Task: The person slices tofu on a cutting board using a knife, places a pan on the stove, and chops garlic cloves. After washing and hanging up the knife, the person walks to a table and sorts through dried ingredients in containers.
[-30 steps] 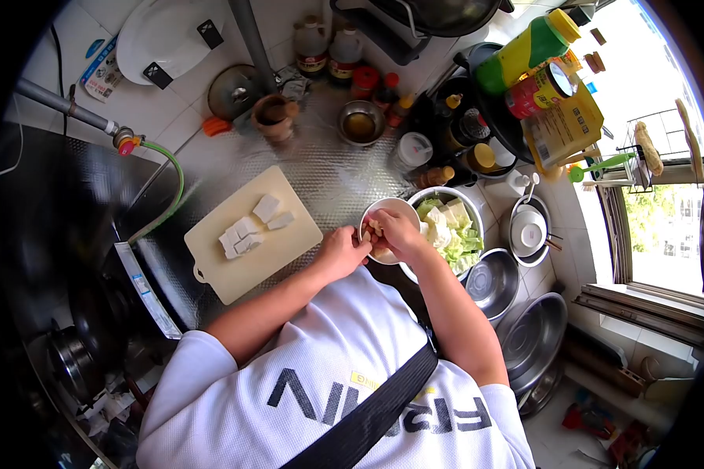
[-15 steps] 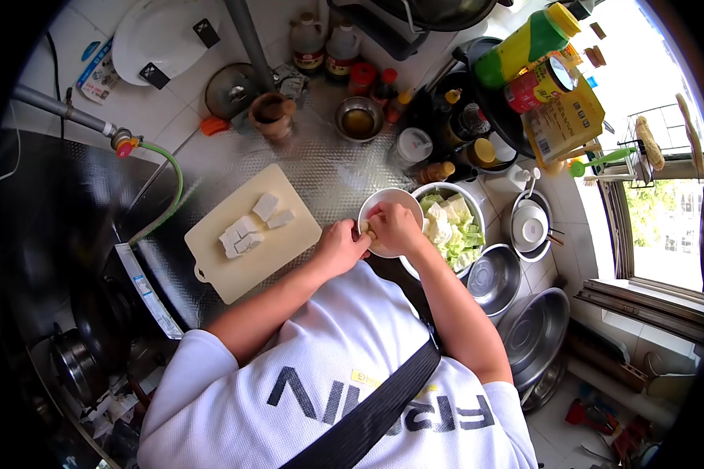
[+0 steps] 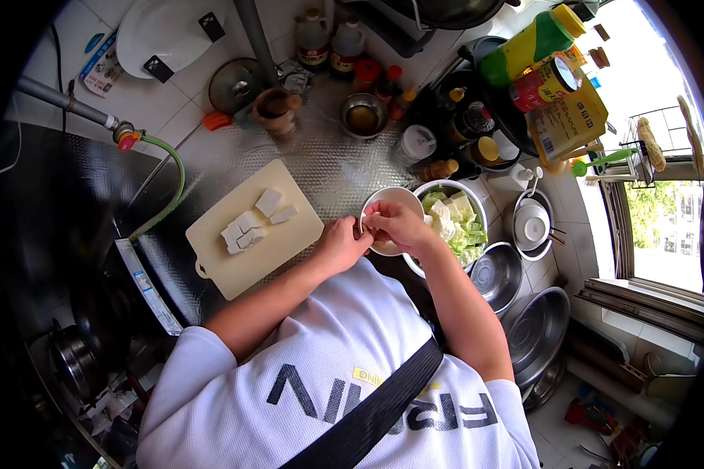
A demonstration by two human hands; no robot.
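My left hand (image 3: 342,245) is closed at the near left side of a white bowl (image 3: 389,194), its fingertips against those of my right hand. Over the bowl's opening, my right hand (image 3: 400,227) is closed in a pinch. Something small and pale may be between the fingertips, but it is mostly hidden. Right beside the bowl stands a larger white basin (image 3: 479,205) filled with torn cabbage (image 3: 455,223). To the left, a cream cutting board (image 3: 235,211) carries several white tofu blocks (image 3: 246,233).
Behind the board are a clay mortar (image 3: 276,112) and a metal bowl with brown liquid (image 3: 361,116). Seasoning bottles (image 3: 477,117) crowd the back right. Metal basins (image 3: 496,275) sit at the right. A green hose (image 3: 181,173) runs along the left.
My right hand has drawn slightly up out of the white bowl, its fingers now pinched near the left fingertips. My left hand stays nearly in place, and the whole view has shifted slightly.
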